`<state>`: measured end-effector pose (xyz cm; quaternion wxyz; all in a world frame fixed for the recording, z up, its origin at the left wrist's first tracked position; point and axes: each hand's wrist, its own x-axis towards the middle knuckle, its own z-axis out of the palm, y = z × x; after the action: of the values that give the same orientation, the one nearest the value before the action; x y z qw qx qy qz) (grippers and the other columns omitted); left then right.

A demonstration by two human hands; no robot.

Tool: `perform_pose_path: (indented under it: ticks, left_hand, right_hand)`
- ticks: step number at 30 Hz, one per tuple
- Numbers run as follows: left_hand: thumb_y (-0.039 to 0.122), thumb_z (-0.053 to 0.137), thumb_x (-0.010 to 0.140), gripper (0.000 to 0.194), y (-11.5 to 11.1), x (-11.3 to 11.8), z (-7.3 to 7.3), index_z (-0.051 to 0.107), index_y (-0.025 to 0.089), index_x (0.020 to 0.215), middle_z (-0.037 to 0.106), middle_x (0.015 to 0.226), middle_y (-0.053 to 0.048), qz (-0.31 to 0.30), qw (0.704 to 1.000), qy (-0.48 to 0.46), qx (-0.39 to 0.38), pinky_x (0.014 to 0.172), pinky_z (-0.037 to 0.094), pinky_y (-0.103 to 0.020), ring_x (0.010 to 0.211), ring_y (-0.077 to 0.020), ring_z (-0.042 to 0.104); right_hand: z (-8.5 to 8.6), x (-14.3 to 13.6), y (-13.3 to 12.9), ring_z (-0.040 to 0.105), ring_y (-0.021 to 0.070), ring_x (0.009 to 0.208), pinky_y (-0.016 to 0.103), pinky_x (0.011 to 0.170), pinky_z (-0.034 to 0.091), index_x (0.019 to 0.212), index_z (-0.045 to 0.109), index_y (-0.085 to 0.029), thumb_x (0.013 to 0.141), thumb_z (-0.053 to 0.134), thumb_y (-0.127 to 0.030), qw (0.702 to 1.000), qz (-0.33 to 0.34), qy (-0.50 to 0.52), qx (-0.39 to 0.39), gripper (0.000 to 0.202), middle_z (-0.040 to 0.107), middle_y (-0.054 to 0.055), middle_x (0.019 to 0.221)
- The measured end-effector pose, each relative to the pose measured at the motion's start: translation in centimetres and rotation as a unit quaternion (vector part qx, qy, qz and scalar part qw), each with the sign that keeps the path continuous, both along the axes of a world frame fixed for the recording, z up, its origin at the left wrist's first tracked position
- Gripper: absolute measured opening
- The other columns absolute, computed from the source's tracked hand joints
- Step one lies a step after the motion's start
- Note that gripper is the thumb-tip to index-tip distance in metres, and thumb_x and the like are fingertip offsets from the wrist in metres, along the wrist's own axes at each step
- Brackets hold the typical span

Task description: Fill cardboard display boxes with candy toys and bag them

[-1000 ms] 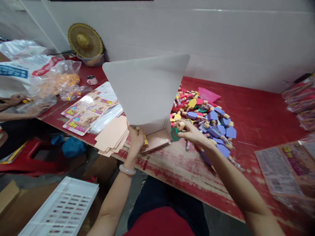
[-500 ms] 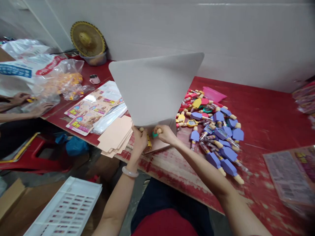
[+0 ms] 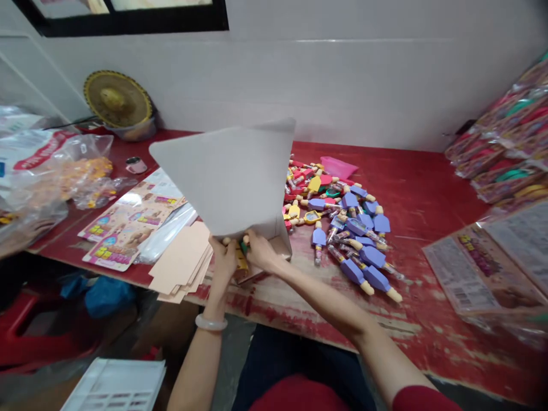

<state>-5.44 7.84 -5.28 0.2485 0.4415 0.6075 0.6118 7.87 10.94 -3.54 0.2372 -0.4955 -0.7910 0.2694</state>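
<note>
Grip of the right hand (image 3: 262, 251) is narrow, pinching a green, tan-knobbed toy (image 3: 244, 248) inside an open cardboard box (image 3: 226, 177). The left hand (image 3: 225, 260), its hold indeterminable, lies leftward beside a yellow toy (image 3: 241, 267). Purple toys (image 3: 372, 256) lie rightward on the red table (image 3: 419, 177).

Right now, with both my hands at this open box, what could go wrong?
The green piece in your right hand might knock the yellow piece close beside it. The tall raised lid could flop down over both hands. The unevenly stacked beige cards lie at the table's front edge beside your left hand, so a brush might send some off.
</note>
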Motion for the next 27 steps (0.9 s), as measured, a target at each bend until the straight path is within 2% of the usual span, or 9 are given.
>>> perform_pose_path:
  ticks: [3, 6, 8, 12, 13, 15, 18, 23, 27]
  left_hand:
    - [0.032, 0.059, 0.080, 0.029, -0.6, 0.5, 0.4, 0.043, 0.024, 0.103, 0.054, 0.097, -0.002, -0.014, 0.998, -0.026, -0.052, 0.090, 0.049, -0.037, 0.097, -0.0215, 0.056]
    - [0.038, 0.058, 0.083, 0.026, -1.1, 0.9, 0.9, 0.044, 0.025, 0.100, 0.053, 0.090, 0.001, -0.023, 0.995, -0.034, -0.093, 0.079, 0.051, -0.034, 0.087, -0.0200, 0.056]
    - [0.040, 0.059, 0.083, 0.027, -1.2, 1.0, 1.0, 0.046, 0.025, 0.100, 0.054, 0.091, 0.001, -0.012, 0.993, -0.032, -0.109, 0.078, 0.051, -0.034, 0.087, -0.0201, 0.056]
    - [0.046, 0.063, 0.082, 0.033, -1.5, 0.8, 1.0, 0.049, 0.025, 0.103, 0.056, 0.093, 0.000, 0.000, 0.988, -0.059, -0.143, 0.077, 0.054, -0.035, 0.086, -0.0205, 0.057]
    - [0.048, 0.064, 0.081, 0.035, -1.6, 0.9, 1.0, 0.050, 0.025, 0.104, 0.056, 0.094, 0.000, 0.003, 0.987, -0.070, -0.146, 0.076, 0.055, -0.035, 0.086, -0.0204, 0.057]
    - [0.051, 0.066, 0.079, 0.039, -1.7, 1.1, 1.0, 0.052, 0.026, 0.106, 0.057, 0.096, 0.000, 0.024, 0.984, -0.082, -0.154, 0.075, 0.056, -0.036, 0.086, -0.0208, 0.058]
    - [0.053, 0.067, 0.078, 0.045, -1.6, 1.5, 1.0, 0.056, 0.028, 0.114, 0.061, 0.105, -0.002, 0.062, 0.984, -0.079, -0.145, 0.085, 0.057, -0.040, 0.098, -0.0238, 0.060]
    - [0.060, 0.072, 0.070, 0.063, -0.9, 1.4, 0.3, 0.058, 0.024, 0.120, 0.066, 0.116, -0.007, 0.081, 0.990, -0.069, -0.096, 0.102, 0.051, -0.045, 0.118, -0.0317, 0.060]
    - [0.066, 0.073, 0.067, 0.066, -0.9, 1.1, 0.0, 0.061, 0.022, 0.114, 0.067, 0.113, -0.009, 0.097, 0.989, -0.043, -0.107, 0.102, 0.052, -0.045, 0.118, -0.0339, 0.061]
  right_hand:
    - [-1.4, 3.5, -0.3, 0.068, 0.0234, 0.098, 0.032, 0.082, 0.050, 0.121, 0.057, -0.020, 0.078, 0.051, -0.006, 0.997, -0.034, 0.063, 0.018, 0.046, 0.072, 0.010, 0.112]
    - [-2.1, 7.7, 0.5, 0.069, 0.0195, 0.087, 0.029, 0.080, 0.051, 0.099, 0.063, -0.019, 0.079, 0.045, -0.004, 0.991, -0.014, 0.130, 0.031, 0.031, 0.074, 0.006, 0.095]
    - [-1.7, 10.1, 1.2, 0.068, 0.0177, 0.078, 0.027, 0.074, 0.051, 0.085, 0.065, -0.020, 0.075, 0.045, -0.005, 0.990, 0.033, 0.137, 0.017, 0.026, 0.074, 0.004, 0.084]
    - [0.6, 14.1, 5.2, 0.064, 0.0152, 0.059, 0.023, 0.057, 0.046, 0.070, 0.066, -0.020, 0.073, 0.047, -0.009, 0.980, 0.136, 0.064, -0.127, 0.022, 0.069, 0.000, 0.066]
    - [1.2, 15.2, 7.2, 0.065, 0.0155, 0.060, 0.023, 0.058, 0.047, 0.071, 0.067, -0.019, 0.076, 0.047, -0.010, 0.989, 0.093, 0.035, -0.113, 0.023, 0.070, 0.001, 0.066]
    - [2.0, 17.5, 12.3, 0.068, 0.0179, 0.074, 0.024, 0.068, 0.049, 0.082, 0.072, -0.018, 0.084, 0.045, -0.014, 0.995, -0.088, -0.051, -0.022, 0.027, 0.074, 0.005, 0.079]
    - [1.6, 20.7, 20.4, 0.066, 0.0277, 0.106, 0.032, 0.090, 0.048, 0.107, 0.074, -0.010, 0.089, 0.045, -0.016, 0.938, -0.279, -0.204, -0.013, 0.034, 0.072, 0.020, 0.112]
    - [-2.5, 23.4, 28.3, 0.037, 0.0433, 0.141, 0.056, 0.112, 0.032, 0.142, 0.049, 0.008, 0.091, 0.044, -0.015, 0.907, -0.339, -0.245, -0.056, 0.056, 0.043, 0.036, 0.148]
    - [-4.8, 24.5, 29.9, 0.009, 0.0440, 0.153, 0.070, 0.117, 0.015, 0.160, 0.026, -0.008, 0.099, 0.036, -0.035, 0.908, -0.324, -0.245, -0.100, 0.067, 0.016, 0.025, 0.167]
